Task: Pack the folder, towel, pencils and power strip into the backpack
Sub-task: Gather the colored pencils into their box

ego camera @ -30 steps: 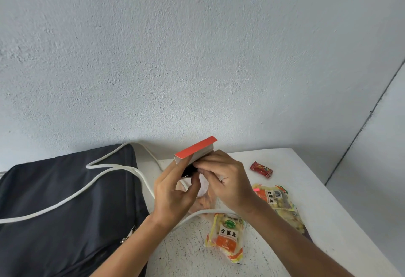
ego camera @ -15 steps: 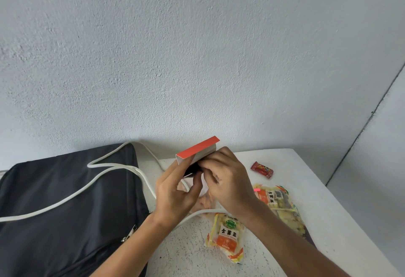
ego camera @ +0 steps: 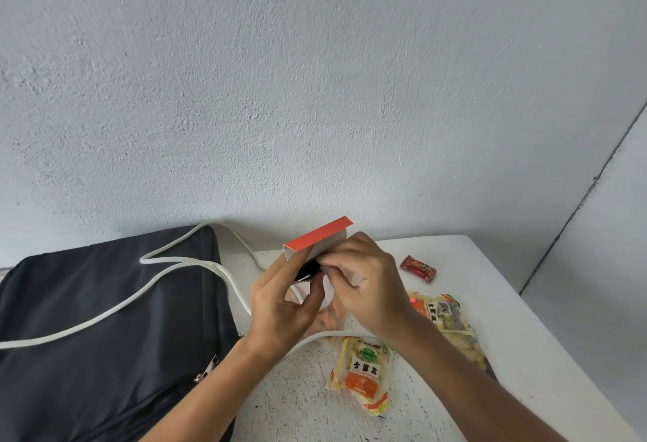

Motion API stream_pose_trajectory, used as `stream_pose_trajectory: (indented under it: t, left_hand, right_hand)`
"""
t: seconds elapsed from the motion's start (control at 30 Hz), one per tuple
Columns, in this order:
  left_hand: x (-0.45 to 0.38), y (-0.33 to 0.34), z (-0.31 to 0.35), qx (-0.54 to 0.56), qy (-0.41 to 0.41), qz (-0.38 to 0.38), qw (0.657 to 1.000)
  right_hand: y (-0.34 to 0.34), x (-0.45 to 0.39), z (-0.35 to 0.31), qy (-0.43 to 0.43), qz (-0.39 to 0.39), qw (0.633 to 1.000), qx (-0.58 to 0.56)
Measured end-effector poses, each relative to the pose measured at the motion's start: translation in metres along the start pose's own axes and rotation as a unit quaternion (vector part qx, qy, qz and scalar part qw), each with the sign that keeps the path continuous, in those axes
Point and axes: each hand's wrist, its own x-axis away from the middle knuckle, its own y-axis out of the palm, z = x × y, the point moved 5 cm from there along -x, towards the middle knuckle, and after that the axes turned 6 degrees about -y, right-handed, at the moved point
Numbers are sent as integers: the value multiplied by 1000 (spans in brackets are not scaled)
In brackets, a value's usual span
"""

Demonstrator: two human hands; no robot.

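— So, where's the box?
— Above the desk (ego camera: 472, 266), both hands gripping it: left hand (ego camera: 280, 305) and right hand (ego camera: 364, 287) pinch the red box (ego camera: 317, 239). Backpack (ego camera: 105, 336) lies left, cord (ego camera: 175, 277) across it.

I count one dark backpack (ego camera: 105, 329) and one white cord (ego camera: 168, 261) lying across it. One small box with a red top (ego camera: 317, 238) sits between two hands, a left hand (ego camera: 283, 312) and a right hand (ego camera: 364, 284). On the one white table (ego camera: 525, 319) I see two snack packets (ego camera: 362, 373) (ego camera: 444, 319) and one red wrapped candy (ego camera: 418, 268).
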Motion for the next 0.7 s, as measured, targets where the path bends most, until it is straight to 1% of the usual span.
stream_pose_trajectory:
  t: [0.1, 0.17, 0.23, 0.37, 0.5, 0.63, 0.67, 0.7]
  left_hand:
    - [1, 0, -2, -2, 4, -1, 1000]
    - [2, -1, -4, 8, 1, 0, 1000]
    - [3, -2, -6, 16, -6, 1, 1000]
    - [3, -1, -4, 27, -13, 0, 1000]
    - [3, -1, -9, 31, -33, 12, 999]
    - [5, -3, -14, 59, -53, 20, 997]
    - [5, -4, -16, 71, -66, 25, 995]
    - [5, -4, -20, 82, -85, 30, 993]
  right_hand:
    - [7, -1, 1, -22, -59, 995, 74]
    - [8, -3, -1, -29, -80, 992, 93]
    - [9, -4, -3, -31, -89, 990, 102]
    - [8, -9, -3, -7, -91, 990, 105]
    - [11, -8, -3, -13, -144, 981, 126]
    - [14, -4, -8, -7, -170, 969, 180]
    - [15, -2, -9, -7, -172, 969, 178]
    - [14, -2, -9, 1, -162, 975, 151]
